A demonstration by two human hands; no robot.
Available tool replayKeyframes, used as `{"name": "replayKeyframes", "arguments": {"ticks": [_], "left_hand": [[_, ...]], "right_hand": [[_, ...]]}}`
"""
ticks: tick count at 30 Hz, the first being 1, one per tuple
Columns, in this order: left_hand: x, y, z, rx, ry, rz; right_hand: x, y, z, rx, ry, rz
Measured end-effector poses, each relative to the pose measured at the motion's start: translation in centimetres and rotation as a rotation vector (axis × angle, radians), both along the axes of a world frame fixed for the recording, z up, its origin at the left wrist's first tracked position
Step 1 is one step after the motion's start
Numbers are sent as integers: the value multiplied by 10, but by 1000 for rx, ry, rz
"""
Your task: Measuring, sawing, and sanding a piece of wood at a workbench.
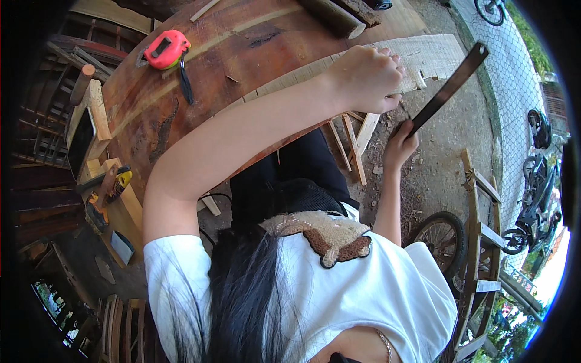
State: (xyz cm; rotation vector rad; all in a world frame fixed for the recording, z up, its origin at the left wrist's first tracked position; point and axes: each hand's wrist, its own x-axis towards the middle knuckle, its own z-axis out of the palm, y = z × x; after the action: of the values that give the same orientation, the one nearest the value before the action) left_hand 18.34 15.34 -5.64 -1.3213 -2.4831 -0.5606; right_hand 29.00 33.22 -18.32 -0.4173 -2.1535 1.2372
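My left arm reaches across to the right, and my left hand is closed in a fist over a pale wooden board along the table's near edge. Whatever its curled fingers hold is hidden. My right hand, beyond the table's edge, grips a long, dark, flat bar-like tool by its lower end. The tool slants up to the right, with a small hole near its far end. A thin dark piece shows between the two hands; I cannot tell what it belongs to.
A red tape measure with a black strap lies on the brown wooden table. Logs rest at the back. At left are a hammer, a phone-like dark slab and yellow-black tools. A wooden frame stands right.
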Motion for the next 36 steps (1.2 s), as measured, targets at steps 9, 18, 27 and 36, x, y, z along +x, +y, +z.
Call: {"name": "replayKeyframes", "arguments": {"ticks": [9,18,27,36], "left_hand": [[0,0,2,-5,-1,-5],[0,0,2,-41,-15,4],[0,0,1,-12,-10,-12],[-1,1,-2,25,9,-23]], "right_hand": [[-28,-6,6,43,-4,47],[31,-4,-83,18,-91,14],[1,2,-18,-68,43,-29],[-14,10,-21,6,-31,55]]}}
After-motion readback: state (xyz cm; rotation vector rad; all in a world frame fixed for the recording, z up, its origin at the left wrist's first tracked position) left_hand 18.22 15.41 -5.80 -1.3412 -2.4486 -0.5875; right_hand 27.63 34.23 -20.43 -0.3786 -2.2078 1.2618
